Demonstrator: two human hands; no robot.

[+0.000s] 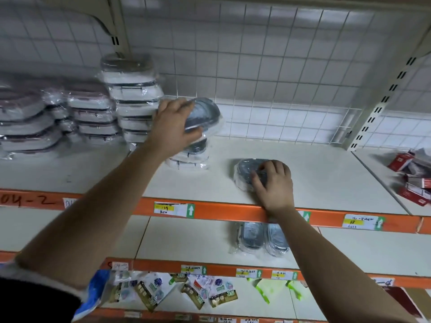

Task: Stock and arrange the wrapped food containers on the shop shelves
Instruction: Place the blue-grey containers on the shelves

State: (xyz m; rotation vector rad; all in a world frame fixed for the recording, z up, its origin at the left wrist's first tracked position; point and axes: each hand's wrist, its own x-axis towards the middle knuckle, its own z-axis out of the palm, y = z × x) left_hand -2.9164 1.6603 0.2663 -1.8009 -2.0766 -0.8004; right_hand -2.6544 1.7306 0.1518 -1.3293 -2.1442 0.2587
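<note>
Two hands busy: left hand grips tilted container over short stack, right hand clasps flat container on shelf. Prob. mid-stacking; next needs levelling & squaring.

Both bare forearms reach up and forward, the left raised higher. The left hand, palm down with fingers spread, grips a wrapped container by its edge. The right hand, lower, curls its fingers over a second container.
</note>
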